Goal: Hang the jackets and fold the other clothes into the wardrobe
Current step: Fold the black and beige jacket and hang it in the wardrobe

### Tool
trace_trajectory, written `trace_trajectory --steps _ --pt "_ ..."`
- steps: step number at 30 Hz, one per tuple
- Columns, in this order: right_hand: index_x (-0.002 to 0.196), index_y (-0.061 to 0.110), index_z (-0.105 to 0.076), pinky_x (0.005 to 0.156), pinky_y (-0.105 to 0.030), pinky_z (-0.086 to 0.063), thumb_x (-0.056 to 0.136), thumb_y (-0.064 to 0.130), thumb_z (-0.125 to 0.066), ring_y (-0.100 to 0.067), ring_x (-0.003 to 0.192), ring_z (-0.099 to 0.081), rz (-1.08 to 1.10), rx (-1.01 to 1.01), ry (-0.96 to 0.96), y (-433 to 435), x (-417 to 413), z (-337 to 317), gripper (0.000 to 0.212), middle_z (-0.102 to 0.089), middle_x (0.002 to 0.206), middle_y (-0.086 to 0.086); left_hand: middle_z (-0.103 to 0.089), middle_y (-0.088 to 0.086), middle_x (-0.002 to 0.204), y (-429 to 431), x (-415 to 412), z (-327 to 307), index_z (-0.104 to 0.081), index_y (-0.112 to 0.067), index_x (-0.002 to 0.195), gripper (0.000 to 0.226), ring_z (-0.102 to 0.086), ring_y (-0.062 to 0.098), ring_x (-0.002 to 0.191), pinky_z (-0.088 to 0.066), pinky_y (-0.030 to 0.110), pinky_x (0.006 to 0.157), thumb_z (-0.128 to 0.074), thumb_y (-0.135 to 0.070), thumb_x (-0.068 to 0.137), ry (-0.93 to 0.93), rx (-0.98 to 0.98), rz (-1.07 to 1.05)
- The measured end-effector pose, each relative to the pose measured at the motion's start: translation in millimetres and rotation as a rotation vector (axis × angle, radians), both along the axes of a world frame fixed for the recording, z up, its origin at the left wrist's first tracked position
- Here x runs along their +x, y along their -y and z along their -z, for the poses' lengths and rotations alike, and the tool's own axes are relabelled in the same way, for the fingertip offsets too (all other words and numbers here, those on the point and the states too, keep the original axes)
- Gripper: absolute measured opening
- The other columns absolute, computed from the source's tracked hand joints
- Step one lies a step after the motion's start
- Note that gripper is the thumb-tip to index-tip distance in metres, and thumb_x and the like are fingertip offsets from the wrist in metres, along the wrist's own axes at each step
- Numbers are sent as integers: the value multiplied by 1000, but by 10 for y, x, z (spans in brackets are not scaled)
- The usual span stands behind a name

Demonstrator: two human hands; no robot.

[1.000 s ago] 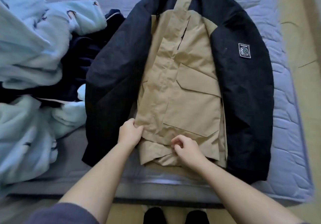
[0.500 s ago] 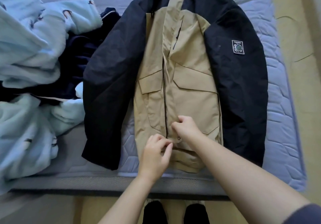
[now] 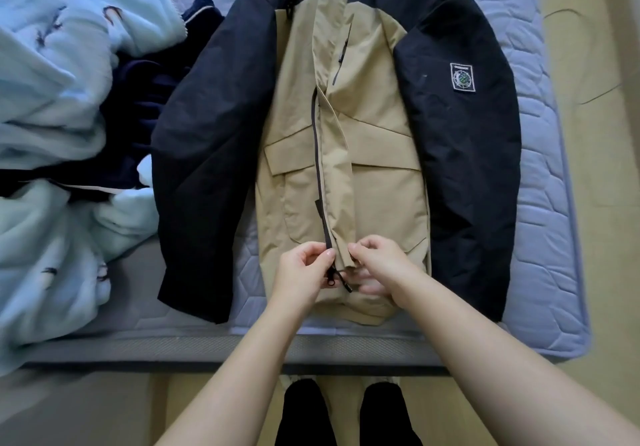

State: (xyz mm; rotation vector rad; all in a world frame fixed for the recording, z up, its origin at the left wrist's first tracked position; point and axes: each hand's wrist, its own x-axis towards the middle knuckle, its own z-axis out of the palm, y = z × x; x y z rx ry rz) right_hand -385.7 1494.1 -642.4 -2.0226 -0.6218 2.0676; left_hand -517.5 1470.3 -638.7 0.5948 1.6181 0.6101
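— How far along are you with the clothes?

— Not far. I am only on the first jacket (image 3: 381, 154). It lies flat on the bed (image 3: 540, 237), front side up, right in the middle of what I see. Its collar points to 12 o'clock and its bottom edge to 6 o'clock, close to me.

— What are your hands doing?

— Both are down at the 6 o'clock end of the jacket. My left hand (image 3: 304, 272) pinches the bottom of the zip (image 3: 320, 168) between thumb and fingers. My right hand (image 3: 381, 265) is just beside it and pinches the other front edge of the jacket. I think I am trying to fit the two zip ends together, and they do not look joined yet.

— So is the jacket hung up?

— No. It is not on a hanger. I can't see a hanger or the wardrobe from here.

— And the other clothes?

— They are in a messy heap at 9 o'clock. There are light blue fluffy clothes (image 3: 52, 82) with dark blue clothes (image 3: 138, 99) mixed in between. The heap touches the jacket's sleeve on that side. None of it is folded.

— So what is left?

— Nearly all of it, I'd say. Zip this jacket, hang it, then sort the heap, fold it and put it away.
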Motion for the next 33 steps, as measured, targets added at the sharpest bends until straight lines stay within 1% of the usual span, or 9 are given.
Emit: trace_trajectory --steps 4,7,10,17,20,22,25,31,33 --pt "101 22 -56 77 -37 -52 99 41 -44 -18 68 -66 95 -164 -136 175 324 -174 22 -67 69 1 -66 7 70 92 341 -156 -67 -6 82 12 -62 17 60 -56 25 56 -59 -3 91 116 -65 5" --pt "90 13 -54 65 -34 -56 95 22 -57 -22 65 -66 352 -42 -154 257 620 -284 11 -66 75 -7 -65 14 75 136 606 -292 -61 9 93 13 -64 19 61 -56 24 55 -59 -3 91 188 -107 47" --pt "84 9 -58 64 -33 -56 90 5 -60 -23 73 -65 495 122 -62 270 932 -411 7 -63 80 -11 -63 -1 55 148 881 -424 -58 0 80 13 -64 11 53 -54 20 51 -59 -4 92 256 -114 135" --pt "88 14 -61 68 -31 -55 79 13 -76 -11 71 -64 210 275 57 368 1444 -370 17 -68 78 -2 -68 10 62 157 1332 -321 -61 5 78 22 -67 17 57 -57 31 59 -64 -14 88 -43 82 429" --pt "84 11 -62 65 -27 -55 75 7 -79 -8 63 -61 95 271 148 439 1475 -188 20 -65 69 2 -69 8 68 247 1287 -85 -64 -5 78 16 -68 14 60 -58 29 61 -65 -16 89 -19 -21 524" --pt "83 9 -62 59 -22 -55 76 4 -77 -6 58 -60 141 270 173 444 1455 -84 18 -63 67 1 -69 9 76 303 1154 71 -65 -6 89 11 -67 13 61 -57 25 60 -62 -16 92 94 -208 432" --pt "81 8 -60 50 -16 -52 78 1 -75 -4 49 -58 291 277 175 391 1473 49 16 -62 68 -3 -67 13 82 307 960 329 -61 2 102 15 -66 17 66 -57 24 59 -56 -11 95 157 -403 34" --pt "85 11 -56 54 -13 -51 86 0 -64 -5 64 -61 717 312 90 178 1791 112 14 -62 81 -2 -56 18 127 103 1149 739 -39 0 132 47 -56 31 118 -53 38 80 -61 -9 91 475 -390 -546" --pt "86 11 -56 55 -14 -52 87 1 -64 -6 66 -61 694 308 75 178 1815 144 12 -63 81 -2 -63 14 115 -3 1304 806 -51 -2 119 35 -57 28 116 -51 42 88 -65 -8 88 542 -341 -630"
